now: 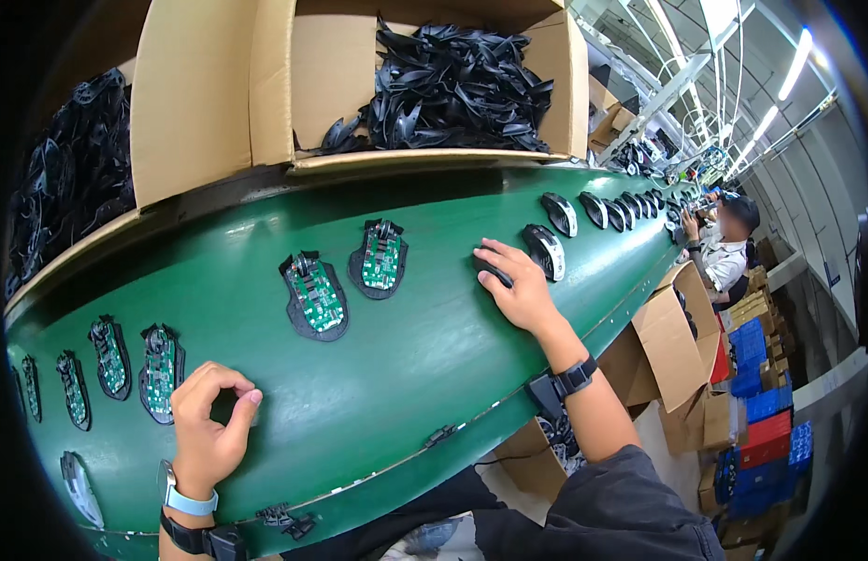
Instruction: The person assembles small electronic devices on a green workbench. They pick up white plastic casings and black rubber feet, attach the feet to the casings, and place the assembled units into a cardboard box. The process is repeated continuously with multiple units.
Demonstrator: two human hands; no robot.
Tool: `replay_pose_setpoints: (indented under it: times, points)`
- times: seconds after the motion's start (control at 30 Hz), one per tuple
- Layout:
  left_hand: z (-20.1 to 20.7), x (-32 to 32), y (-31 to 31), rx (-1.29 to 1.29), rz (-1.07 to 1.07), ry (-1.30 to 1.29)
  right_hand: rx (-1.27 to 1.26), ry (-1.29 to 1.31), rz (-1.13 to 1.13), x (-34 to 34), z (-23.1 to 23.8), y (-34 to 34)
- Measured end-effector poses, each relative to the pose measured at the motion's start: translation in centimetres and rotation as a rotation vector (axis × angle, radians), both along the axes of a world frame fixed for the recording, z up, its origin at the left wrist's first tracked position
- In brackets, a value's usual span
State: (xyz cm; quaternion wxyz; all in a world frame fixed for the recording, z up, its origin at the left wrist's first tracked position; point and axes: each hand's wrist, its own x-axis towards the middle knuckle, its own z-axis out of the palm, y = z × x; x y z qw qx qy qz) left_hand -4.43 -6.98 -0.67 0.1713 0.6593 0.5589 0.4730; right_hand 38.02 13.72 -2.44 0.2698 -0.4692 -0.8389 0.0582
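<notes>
My right hand (516, 288) is closed over a dark computer mouse (493, 268) on the green belt (406, 374); my fingers and palm cover part of it. At the left, my left hand (209, 425) hovers with its fingers curled and thumb brought close to the index finger. Whether something small is pinched there, I cannot make out. Just beside that hand lies a mouse base with a green circuit board (159, 374). Two more such bases, one (317, 294) nearer and one (379, 259) farther, lie between my hands. Beyond my right hand sits an assembled mouse with a pale side (545, 251).
Several mice (621, 213) line the belt toward the far right, where a co-worker (728, 243) sits. More board-fitted bases (74, 388) and a pale curved shell (80, 489) lie at the left. Behind the belt, a cardboard box (336, 79) holds black plastic parts (462, 89).
</notes>
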Motion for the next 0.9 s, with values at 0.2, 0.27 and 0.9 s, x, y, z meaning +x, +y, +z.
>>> replay_pose_setpoints:
  times: [0.2, 0.27, 0.9]
  points:
    - [0.1, 0.4, 0.0, -0.023, -0.037, -0.026, 0.064, -0.012, 0.011, 1.8, 0.6, -0.9]
    - [0.1, -0.3, -0.6, -0.023, 0.005, -0.030, 0.103, -0.020, 0.153, -0.9, 4.0, -4.3]
    - [7.1, -4.6, -13.0, 0.587, 0.243, 0.244, -0.369, 0.158, 0.580, -17.8, 2.0, -24.3]
